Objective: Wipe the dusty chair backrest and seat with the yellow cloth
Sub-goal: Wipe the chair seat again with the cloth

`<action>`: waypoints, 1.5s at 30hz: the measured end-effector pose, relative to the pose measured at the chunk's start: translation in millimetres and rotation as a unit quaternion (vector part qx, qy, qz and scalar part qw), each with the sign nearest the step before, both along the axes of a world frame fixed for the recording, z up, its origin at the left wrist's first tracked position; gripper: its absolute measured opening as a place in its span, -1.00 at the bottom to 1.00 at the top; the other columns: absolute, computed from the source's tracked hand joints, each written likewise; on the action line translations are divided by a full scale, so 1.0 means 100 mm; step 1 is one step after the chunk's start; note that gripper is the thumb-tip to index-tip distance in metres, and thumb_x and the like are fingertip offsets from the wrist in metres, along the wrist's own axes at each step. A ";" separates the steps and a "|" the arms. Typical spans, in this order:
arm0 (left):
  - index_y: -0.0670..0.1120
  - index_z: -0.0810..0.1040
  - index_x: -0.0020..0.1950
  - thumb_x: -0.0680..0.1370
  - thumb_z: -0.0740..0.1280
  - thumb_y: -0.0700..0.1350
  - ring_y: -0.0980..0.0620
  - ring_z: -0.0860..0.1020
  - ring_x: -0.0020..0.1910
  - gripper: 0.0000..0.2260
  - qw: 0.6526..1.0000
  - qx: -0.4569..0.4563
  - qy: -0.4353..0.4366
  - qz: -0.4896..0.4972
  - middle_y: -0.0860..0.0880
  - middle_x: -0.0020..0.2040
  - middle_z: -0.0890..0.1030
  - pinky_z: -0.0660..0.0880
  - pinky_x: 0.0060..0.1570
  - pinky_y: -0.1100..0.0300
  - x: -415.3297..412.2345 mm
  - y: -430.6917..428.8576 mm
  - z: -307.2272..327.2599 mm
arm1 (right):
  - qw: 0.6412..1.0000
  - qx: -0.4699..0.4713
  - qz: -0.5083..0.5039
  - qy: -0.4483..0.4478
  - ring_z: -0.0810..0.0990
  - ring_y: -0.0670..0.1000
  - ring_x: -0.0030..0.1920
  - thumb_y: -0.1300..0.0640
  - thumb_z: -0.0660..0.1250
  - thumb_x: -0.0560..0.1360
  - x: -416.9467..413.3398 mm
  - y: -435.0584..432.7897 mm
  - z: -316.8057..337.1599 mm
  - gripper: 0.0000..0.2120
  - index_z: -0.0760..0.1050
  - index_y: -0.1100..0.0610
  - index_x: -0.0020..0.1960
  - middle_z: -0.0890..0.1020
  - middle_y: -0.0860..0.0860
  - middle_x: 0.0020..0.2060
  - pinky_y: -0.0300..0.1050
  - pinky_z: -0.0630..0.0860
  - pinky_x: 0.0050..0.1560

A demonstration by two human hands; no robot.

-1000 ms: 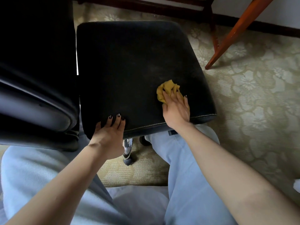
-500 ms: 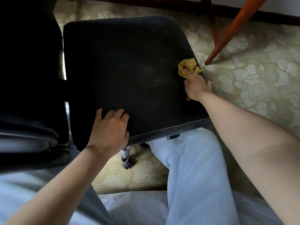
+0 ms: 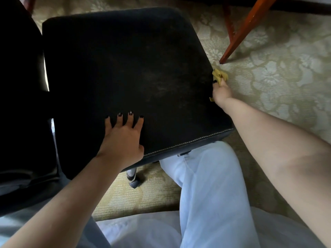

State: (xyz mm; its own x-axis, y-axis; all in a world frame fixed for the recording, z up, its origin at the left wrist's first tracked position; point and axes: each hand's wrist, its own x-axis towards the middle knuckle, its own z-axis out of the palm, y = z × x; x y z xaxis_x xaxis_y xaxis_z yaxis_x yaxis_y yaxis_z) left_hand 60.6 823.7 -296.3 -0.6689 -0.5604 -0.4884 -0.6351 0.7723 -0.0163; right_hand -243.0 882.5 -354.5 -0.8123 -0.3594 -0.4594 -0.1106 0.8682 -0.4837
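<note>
Yellow cloth [image 3: 219, 75] sits bunched at the right side edge of the black chair seat [image 3: 125, 68], just over the rim and above the patterned carpet [image 3: 277, 77]. The right hand [image 3: 222, 93] grips it with curled fingers, knuckles against the seat's side, and the right arm reaches out almost straight along that edge. The left hand [image 3: 123, 138] lies flat on the near part of the seat with fingers straight and spread, dark nails showing, and holds nothing. The dark backrest [image 3: 19, 86] stands at the left.

Half a second earlier the cloth was still on top of the seat at its right rim, and a second ago it was near the front seam; it has since slid off to the side. The left hand's fingers, loosely bent before, have stretched out and moved further onto the seat.
</note>
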 end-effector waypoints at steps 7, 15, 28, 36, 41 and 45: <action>-0.03 -0.08 0.55 0.53 0.17 0.04 -0.24 0.03 0.50 -0.33 1.000 0.006 0.009 0.000 -0.17 0.55 0.02 0.00 0.45 -0.21 0.02 -0.01 -0.03 | 0.990 0.067 0.079 0.097 0.24 0.21 0.44 -0.02 -0.03 0.64 0.27 0.29 0.04 -0.56 0.10 -0.13 0.52 0.28 0.05 0.48 0.20 0.09 0.45; -0.05 -0.04 0.55 0.53 0.18 0.05 -0.26 0.05 0.49 -0.33 1.000 0.001 0.022 0.005 -0.19 0.54 0.04 -0.02 0.45 -0.21 -0.01 0.01 -0.07 | 0.957 0.093 0.204 0.185 -0.02 0.07 0.53 0.00 0.01 0.63 0.79 0.33 0.14 -0.51 0.03 -0.10 0.55 0.09 -0.02 0.54 0.19 -0.21 0.48; -0.06 -0.03 0.55 0.52 0.19 0.06 -0.26 0.06 0.49 -0.32 1.000 -0.005 0.025 0.003 -0.19 0.54 0.05 0.00 0.45 -0.20 -0.01 0.02 -0.05 | 0.880 0.086 0.415 0.215 -0.06 0.12 0.54 -0.04 -0.02 0.64 1.45 -0.48 0.25 -0.52 0.07 -0.05 0.54 0.04 0.04 0.55 0.21 -0.25 0.46; -0.06 0.04 0.54 0.52 0.21 0.06 -0.22 0.02 0.51 -0.35 1.000 0.008 0.017 0.017 -0.14 0.54 0.09 -0.03 0.44 -0.25 0.01 0.04 -0.05 | 0.783 0.024 0.580 0.223 -0.07 0.02 0.55 -0.03 -0.01 0.65 1.77 -0.74 0.30 -0.55 0.08 -0.12 0.53 0.06 -0.03 0.55 0.21 -0.34 0.43; -0.02 -0.13 0.56 0.55 0.17 0.08 -0.21 -0.04 0.52 -0.31 1.000 0.005 0.000 0.029 -0.13 0.56 -0.06 -0.04 0.43 -0.27 -0.01 0.06 -0.04 | 0.786 0.048 0.553 0.273 0.01 -0.01 0.54 -0.04 0.01 0.64 1.39 -0.65 0.29 -0.56 0.10 -0.16 0.52 0.12 -0.07 0.54 0.29 -0.28 0.45; -0.02 -0.14 0.56 0.55 0.17 0.09 -0.19 -0.04 0.52 -0.31 1.000 0.007 0.005 0.029 -0.12 0.56 -0.05 -0.04 0.43 -0.27 0.00 0.05 -0.04 | 0.810 0.051 0.514 0.277 0.03 0.00 0.53 -0.03 0.02 0.64 1.09 -0.52 0.27 -0.56 0.12 -0.17 0.51 0.13 -0.08 0.53 0.25 -0.26 0.46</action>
State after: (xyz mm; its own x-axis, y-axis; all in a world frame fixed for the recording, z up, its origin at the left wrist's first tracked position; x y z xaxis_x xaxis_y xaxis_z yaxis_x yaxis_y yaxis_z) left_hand 60.6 828.6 -300.4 -0.6399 -0.5918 -0.4903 -0.6793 0.7338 0.0009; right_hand -134.4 830.6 -327.7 -0.1990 -0.9602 -0.1959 -0.9764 0.2113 -0.0438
